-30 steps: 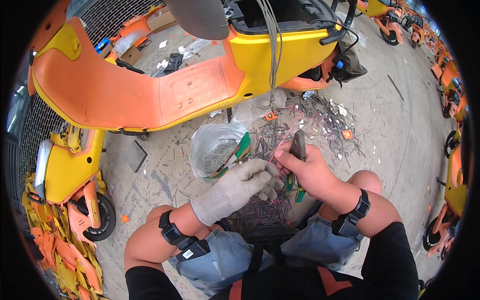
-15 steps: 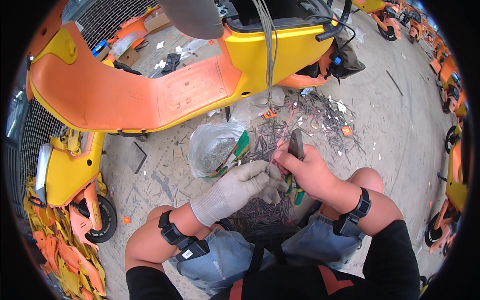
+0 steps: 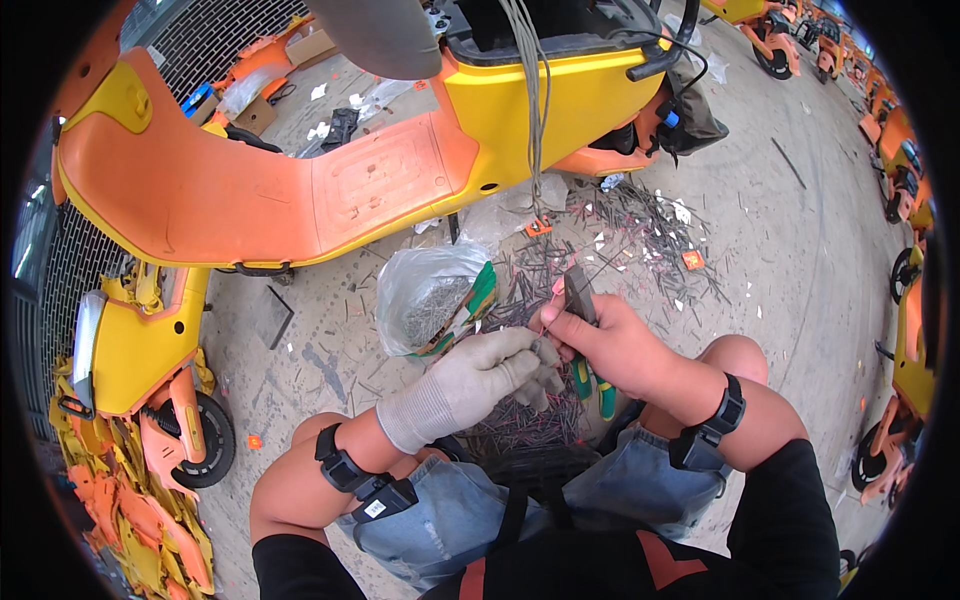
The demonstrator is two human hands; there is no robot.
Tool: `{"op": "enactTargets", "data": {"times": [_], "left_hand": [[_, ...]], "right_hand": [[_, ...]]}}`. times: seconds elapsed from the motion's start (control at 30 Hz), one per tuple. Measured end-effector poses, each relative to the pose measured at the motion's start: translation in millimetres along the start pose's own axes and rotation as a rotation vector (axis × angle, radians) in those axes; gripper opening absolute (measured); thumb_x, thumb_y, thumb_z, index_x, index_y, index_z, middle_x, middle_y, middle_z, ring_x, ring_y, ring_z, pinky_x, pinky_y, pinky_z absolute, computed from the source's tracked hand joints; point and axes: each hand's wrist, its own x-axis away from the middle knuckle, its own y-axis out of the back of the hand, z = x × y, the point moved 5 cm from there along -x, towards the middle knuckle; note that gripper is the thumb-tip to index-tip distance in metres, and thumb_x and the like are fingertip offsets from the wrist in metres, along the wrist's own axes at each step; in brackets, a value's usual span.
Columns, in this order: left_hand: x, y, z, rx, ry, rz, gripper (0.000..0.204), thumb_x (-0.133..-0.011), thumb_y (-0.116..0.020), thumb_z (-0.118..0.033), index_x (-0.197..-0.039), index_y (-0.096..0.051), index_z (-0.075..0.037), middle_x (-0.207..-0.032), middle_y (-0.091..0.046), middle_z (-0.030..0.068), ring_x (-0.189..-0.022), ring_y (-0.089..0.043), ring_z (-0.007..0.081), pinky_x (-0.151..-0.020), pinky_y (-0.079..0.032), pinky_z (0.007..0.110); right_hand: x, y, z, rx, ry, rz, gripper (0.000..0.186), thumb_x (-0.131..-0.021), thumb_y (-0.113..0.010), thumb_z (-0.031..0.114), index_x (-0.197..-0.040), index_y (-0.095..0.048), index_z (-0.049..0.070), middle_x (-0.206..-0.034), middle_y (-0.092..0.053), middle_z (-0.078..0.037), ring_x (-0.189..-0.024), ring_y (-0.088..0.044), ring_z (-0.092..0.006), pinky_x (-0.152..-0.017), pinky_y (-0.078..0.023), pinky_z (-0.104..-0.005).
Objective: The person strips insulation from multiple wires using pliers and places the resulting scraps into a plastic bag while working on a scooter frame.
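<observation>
My left hand (image 3: 478, 372), in a pale grey knitted glove, is closed with its fingertips pinched on a thin pink-red wire (image 3: 543, 325); the glove hides most of it. Against those fingertips, my bare right hand (image 3: 622, 348) is wrapped round a pair of pliers with a dark metal head (image 3: 578, 296) pointing away from me. Their green and yellow handles (image 3: 606, 398) stick out below the palm. Under both hands lies a heap of short dark and reddish wire pieces (image 3: 525, 425). Just beyond my left hand stands an open clear plastic bag (image 3: 398, 285) holding grey bits.
A yellow and orange scooter body (image 3: 385, 185) spans the space ahead, with grey cables (image 3: 540, 110) hanging down from it. Scattered wire scraps (image 3: 650, 235) cover the concrete beyond my hands. Another scooter part with a wheel (image 3: 205, 440) is at left, beside piled orange and yellow panels (image 3: 130, 500).
The pliers and right hand have shifted slightly left and nearer the gloved fingers. The long pink strand that stretched away past the pliers no longer shows at that length.
</observation>
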Motion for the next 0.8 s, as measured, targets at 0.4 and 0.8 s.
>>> {"op": "enactTargets", "data": {"times": [0.4, 0.8], "left_hand": [[5, -3, -11, -0.191, 0.164, -0.069, 0.025, -0.106, -0.049, -0.020, -0.110, -0.062, 0.001, -0.087, -0.065, 0.0060, -0.075, -0.066, 0.0133, -0.070, -0.055, 0.028], [7, 25, 0, 0.114, -0.046, -0.254, 0.024, -0.108, -0.045, -0.019, -0.122, -0.048, 0.001, -0.098, -0.065, 0.0118, -0.085, -0.066, 0.0195, -0.079, -0.054, 0.030]], "right_hand": [[3, -8, -4, 0.132, 0.083, -0.020, 0.028, -0.101, -0.063, 0.028, -0.102, -0.067, 0.001, -0.077, -0.060, 0.003, -0.071, -0.052, -0.0057, -0.065, -0.046, -0.0254], [4, 3, -6, 0.333, -0.028, 0.005, 0.034, -0.092, -0.074, 0.021, -0.117, -0.061, 0.001, -0.088, -0.061, -0.004, -0.081, -0.059, -0.0141, -0.077, -0.050, -0.0304]]}}
